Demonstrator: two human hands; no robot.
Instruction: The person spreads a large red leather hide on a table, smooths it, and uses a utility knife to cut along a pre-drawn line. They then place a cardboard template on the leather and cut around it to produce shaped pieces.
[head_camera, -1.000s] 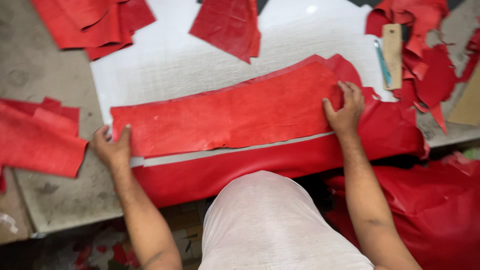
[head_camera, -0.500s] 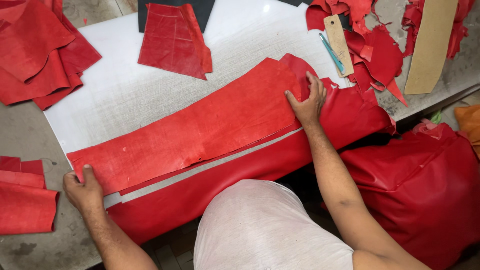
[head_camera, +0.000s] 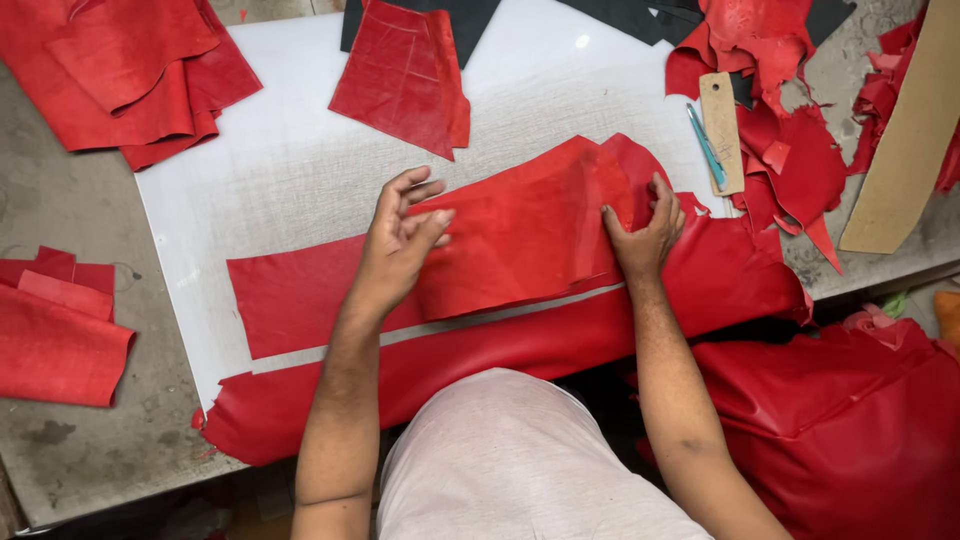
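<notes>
Your left hand (head_camera: 400, 240) lies loose on the red leather strip (head_camera: 520, 235), right hand (head_camera: 645, 235) pinching its folded end, strip running sideways between both grips.

Leather strip (head_camera: 520, 240) on cutting board (head_camera: 290, 170); ruler (head_camera: 722, 130) right, scrap pile (head_camera: 120, 70) left

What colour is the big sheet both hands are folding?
Red, with a fine grainy texture; the leather sheet shows best in the head view.

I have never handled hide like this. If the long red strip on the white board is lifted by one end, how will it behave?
Probably floppy: the long red strip already folds over under the left hand and buckles at the right hand. It likely drapes rather than holds shape, as the lower red piece hangs off the white board. Seemingly light, not fragile.
</notes>
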